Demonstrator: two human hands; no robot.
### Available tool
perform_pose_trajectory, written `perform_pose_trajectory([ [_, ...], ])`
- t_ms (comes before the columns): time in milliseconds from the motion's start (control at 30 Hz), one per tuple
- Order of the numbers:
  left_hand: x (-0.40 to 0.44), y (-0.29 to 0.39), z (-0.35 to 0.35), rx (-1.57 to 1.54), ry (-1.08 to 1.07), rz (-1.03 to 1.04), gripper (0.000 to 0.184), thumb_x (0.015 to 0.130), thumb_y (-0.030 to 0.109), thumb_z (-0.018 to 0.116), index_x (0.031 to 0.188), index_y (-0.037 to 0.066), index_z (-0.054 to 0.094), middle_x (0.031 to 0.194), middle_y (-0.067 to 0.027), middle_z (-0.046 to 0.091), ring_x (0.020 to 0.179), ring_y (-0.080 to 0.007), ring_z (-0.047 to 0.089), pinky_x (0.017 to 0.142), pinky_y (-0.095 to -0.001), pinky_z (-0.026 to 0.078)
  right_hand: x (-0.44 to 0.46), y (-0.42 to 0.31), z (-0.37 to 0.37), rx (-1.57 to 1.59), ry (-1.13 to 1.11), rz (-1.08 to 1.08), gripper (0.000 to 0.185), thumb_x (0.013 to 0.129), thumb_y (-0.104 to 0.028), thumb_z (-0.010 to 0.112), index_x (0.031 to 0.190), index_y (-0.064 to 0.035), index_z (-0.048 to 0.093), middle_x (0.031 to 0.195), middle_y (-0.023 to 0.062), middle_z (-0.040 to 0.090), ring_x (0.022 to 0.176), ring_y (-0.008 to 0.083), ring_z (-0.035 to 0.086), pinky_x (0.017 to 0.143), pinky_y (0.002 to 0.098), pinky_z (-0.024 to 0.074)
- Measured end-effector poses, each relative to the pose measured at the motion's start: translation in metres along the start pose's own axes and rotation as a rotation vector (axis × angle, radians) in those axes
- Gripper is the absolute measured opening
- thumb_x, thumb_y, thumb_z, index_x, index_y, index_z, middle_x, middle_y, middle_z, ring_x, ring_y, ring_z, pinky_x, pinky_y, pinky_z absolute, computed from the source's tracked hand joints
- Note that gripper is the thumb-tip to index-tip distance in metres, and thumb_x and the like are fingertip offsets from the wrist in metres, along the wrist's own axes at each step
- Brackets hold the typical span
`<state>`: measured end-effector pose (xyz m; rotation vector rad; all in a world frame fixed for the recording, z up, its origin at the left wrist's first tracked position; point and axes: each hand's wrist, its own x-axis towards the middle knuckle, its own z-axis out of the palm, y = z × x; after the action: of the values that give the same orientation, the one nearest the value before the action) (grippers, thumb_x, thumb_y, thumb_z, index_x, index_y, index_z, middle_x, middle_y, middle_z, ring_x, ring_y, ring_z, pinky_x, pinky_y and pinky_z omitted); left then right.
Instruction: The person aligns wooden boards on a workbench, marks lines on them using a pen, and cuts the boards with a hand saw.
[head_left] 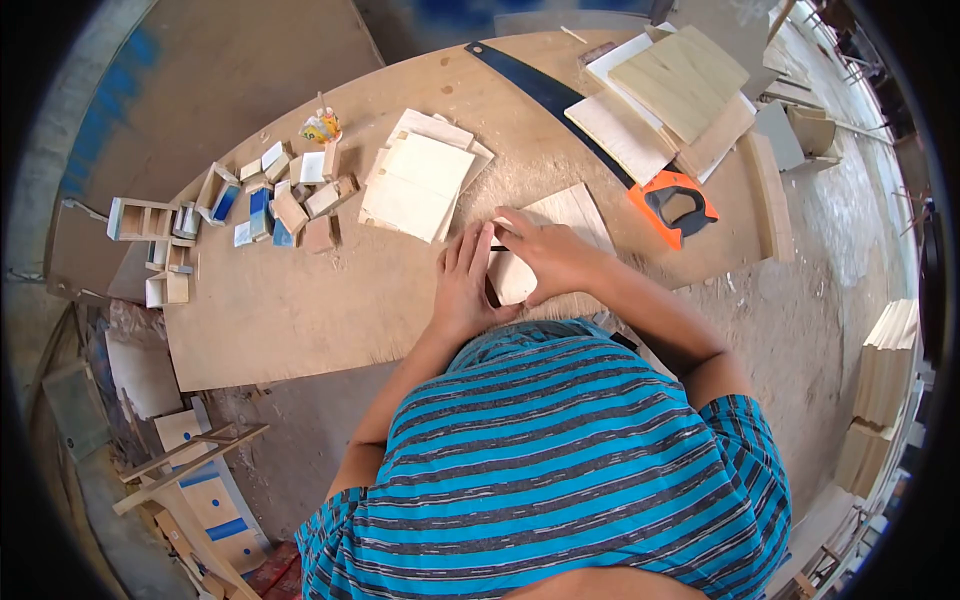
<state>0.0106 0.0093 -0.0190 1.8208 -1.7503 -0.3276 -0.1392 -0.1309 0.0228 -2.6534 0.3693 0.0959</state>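
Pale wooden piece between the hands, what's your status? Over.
Left hand and right hand both around pale wooden piece. Saw lies off to the right, not in the way.

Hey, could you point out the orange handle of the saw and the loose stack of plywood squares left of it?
Orange plastic saw handle (653,201): head view, on the grip's front edge.
Stack of pale plywood squares (417,178): head view, on the top sheet's face.
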Motion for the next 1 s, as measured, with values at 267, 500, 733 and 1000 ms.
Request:
perform_pose_trajectory([
  [267, 0.0, -0.002, 0.001, -0.012, 0.013, 0.009, 0.124, 0.047, 0.034, 0.087, 0.151, 0.008, 0.024, 0.15, -0.0201, 0.031, 0.134, -0.041, 0.034, 0.108, -0.0545, 0.028, 0.002, 0.001, -0.002, -0.002, -0.008, -0.032, 0.096, 0.048, -0.03, 0.089, 0.131, -0.0027, 0.048, 0.146, 0.0209, 0.032, 0.103, 0.04, 0.061, 0.087, 0.0452, 0.0512],
  [500, -0.002, -0.003, -0.002, -0.013, 0.017, 0.062, 0.127, 0.046, 0.035, 0.089, 0.151, 0.009, 0.023, 0.155, -0.0253, 0.019, 0.134, -0.0417, 0.034, 0.107, -0.0541, 0.028, 0.008, -0.001, -0.007, -0.03, -0.068, -0.063, 0.09, 0.047, -0.027, 0.088, 0.127, -0.0044, 0.053, 0.142, 0.022, 0.035, 0.101, 0.0392, 0.061, 0.086, 0.0442, 0.0514],
  [733, -0.004, -0.006, 0.0, -0.046, 0.041, 0.063, 0.133, 0.043, 0.033, 0.092, 0.152, 0.007, 0.019, 0.156, -0.0279, 0.012, 0.137, -0.0415, 0.031, 0.106, -0.0531, 0.028, 0.007, -0.002, -0.012, 0.016, -0.093, -0.041, 0.092, 0.046, -0.025, 0.087, 0.129, -0.0069, 0.052, 0.142, 0.0217, 0.034, 0.106, 0.0397, 0.059, 0.089, 0.0436, 0.0505],
  [1000, -0.003, -0.004, -0.005, -0.046, -0.018, 0.032, 0.134, 0.044, 0.032, 0.092, 0.151, 0.002, 0.018, 0.156, -0.0284, 0.011, 0.142, -0.0409, 0.025, 0.108, -0.0515, 0.027, -0.023, 0.032, -0.043, 0.107, 0.091, 0.041, 0.111, 0.046, -0.022, 0.089, 0.145, -0.0282, 0.037, 0.142, 0.0188, 0.039, 0.117, 0.0403, 0.054, 0.094, 0.0442, 0.0476],
])
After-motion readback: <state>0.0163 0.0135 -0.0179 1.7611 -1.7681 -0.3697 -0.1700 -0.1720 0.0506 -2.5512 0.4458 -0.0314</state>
